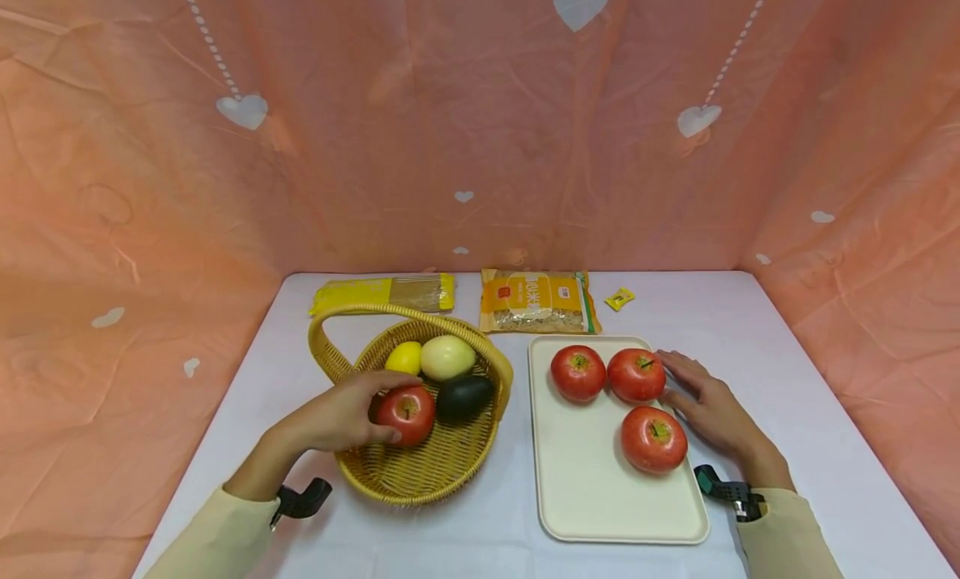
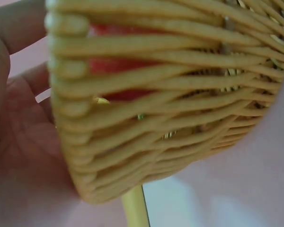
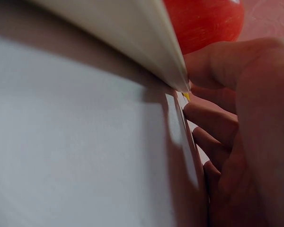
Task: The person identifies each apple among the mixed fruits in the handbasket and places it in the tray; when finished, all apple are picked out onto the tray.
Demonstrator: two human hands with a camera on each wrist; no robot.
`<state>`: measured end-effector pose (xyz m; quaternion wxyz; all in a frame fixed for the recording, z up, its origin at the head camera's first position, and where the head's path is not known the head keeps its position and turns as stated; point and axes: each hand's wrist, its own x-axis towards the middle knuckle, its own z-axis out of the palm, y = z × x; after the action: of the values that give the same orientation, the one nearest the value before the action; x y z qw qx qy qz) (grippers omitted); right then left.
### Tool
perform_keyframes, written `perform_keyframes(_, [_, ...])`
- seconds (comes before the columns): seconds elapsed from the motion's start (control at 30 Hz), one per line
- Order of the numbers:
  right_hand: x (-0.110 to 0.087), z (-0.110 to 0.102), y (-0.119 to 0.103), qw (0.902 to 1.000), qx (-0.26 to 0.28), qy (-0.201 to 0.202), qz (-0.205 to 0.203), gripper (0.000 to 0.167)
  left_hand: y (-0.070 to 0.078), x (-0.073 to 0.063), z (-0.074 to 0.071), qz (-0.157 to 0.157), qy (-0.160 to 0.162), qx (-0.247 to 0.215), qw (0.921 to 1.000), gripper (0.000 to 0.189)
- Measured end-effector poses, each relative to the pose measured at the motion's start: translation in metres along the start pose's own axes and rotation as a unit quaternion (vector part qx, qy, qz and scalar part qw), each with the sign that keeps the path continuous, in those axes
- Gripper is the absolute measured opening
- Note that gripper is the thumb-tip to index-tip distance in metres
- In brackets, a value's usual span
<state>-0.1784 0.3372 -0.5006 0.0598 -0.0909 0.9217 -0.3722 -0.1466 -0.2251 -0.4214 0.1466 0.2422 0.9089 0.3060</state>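
In the head view, my left hand (image 1: 341, 416) grips a red apple (image 1: 406, 415) inside the wicker basket (image 1: 420, 485), thumb at its near side and fingers over its far side. Through the weave, the left wrist view shows patches of that red. A yellow lemon (image 1: 404, 357), a pale green oval fruit (image 1: 447, 357) and a dark green avocado-like fruit (image 1: 465, 397) lie beside it. My right hand (image 1: 712, 408) rests at the right rim of a cream tray (image 1: 585, 496), fingers relaxed and thumb against the rim. Three red apples (image 1: 578, 373) sit on that tray.
Along the back edge of the white table (image 1: 480, 533) lie a yellow pack of noodles (image 1: 390, 293), a bag of grain (image 1: 536, 302) and a small yellow wrapped sweet (image 1: 619, 298). The basket's handle (image 1: 405, 311) arches over its far side. Pink cloth surrounds the table.
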Motion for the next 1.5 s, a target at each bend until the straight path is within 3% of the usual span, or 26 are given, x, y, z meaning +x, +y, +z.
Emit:
perform_keyframes(0.37, [0.002,0.001,0.001,0.9999,-0.008,-0.004,0.013,0.070,0.006,0.003,0.012,0.001,-0.010,0.024,0.9997,0.087])
perform_keyframes(0.67, [0.001,0.001,0.000,0.9999,-0.006,-0.004,0.015,0.070,0.009,-0.002,0.012,-0.037,0.027,0.009,0.9989,0.089])
perform_keyframes(1.0, [0.000,0.001,-0.001,0.9999,-0.005,-0.003,0.013,0.070,0.013,-0.012,0.003,-0.007,0.086,-0.037,0.9956,0.086])
perform_keyframes(1.37, [0.000,0.002,0.000,1.0000,0.002,0.001,0.007,0.069,0.019,-0.017,-0.003,0.016,0.120,-0.089,0.9886,0.092])
perform_keyframes(1.5, [0.001,0.002,-0.001,1.0000,-0.003,0.006,0.002,0.067,0.031,-0.021,-0.004,0.052,0.135,-0.095,0.9850,0.090])
